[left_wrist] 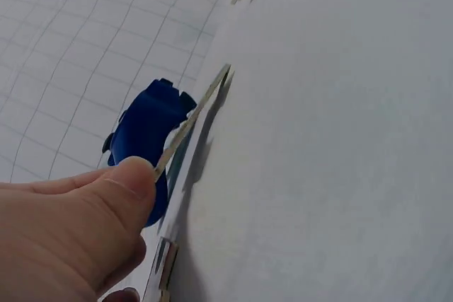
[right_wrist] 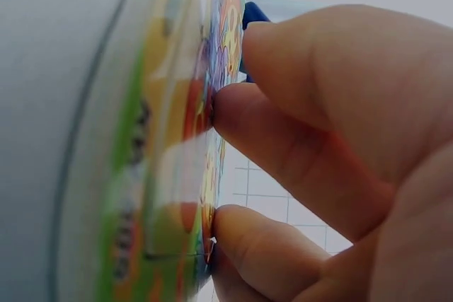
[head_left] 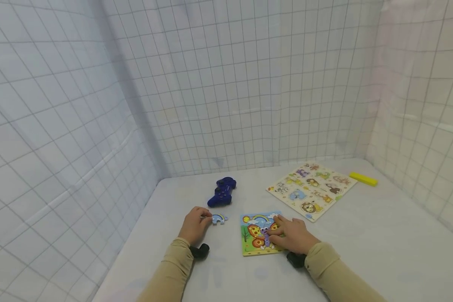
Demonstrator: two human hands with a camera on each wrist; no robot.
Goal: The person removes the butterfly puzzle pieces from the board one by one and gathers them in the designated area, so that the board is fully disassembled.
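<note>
My left hand (head_left: 196, 225) pinches a thin jigsaw puzzle piece (head_left: 219, 218) with a rainbow on pale blue, low over the white table. From the left wrist view, the piece (left_wrist: 192, 124) is edge-on between thumb and fingers. A square butterfly jigsaw puzzle (head_left: 253, 247) lies to the right. Across its right side rests my right hand (head_left: 293, 235), fingers spread. Close up in the right wrist view, fingertips (right_wrist: 237, 104) touch the puzzle's printed face (right_wrist: 191, 111); part of the picture is hidden under the hand.
Behind the left hand lies a blue game controller (head_left: 222, 191). An animal puzzle board (head_left: 312, 189) sits at the back right, with a yellow bar (head_left: 363, 179) beside its right corner. Grid-patterned cloth walls (head_left: 249, 92) stand around the table.
</note>
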